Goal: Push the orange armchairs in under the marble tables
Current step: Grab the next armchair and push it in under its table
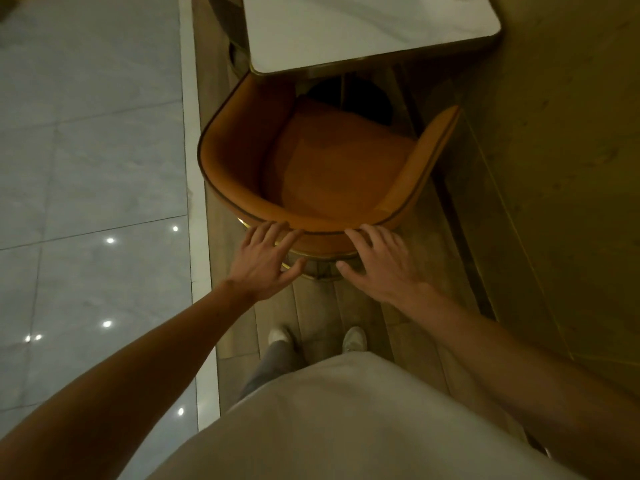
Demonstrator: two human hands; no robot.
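Observation:
An orange armchair (332, 164) with a curved back stands just in front of me, its seat facing a white marble table (363, 26) with a brass edge. The front of the seat reaches the table's near edge, and the left arm tip sits under the table corner. My left hand (266, 261) lies flat against the outside of the chair's back rim, fingers spread. My right hand (377, 261) rests the same way on the rim to the right. Neither hand wraps around the rim.
A glossy grey tiled floor (86, 168) lies to the left beyond a pale step edge (194, 168). A yellowish wall panel (554, 168) runs close along the chair's right side. The dark table base (349, 95) shows under the table. My feet stand on wooden planks behind the chair.

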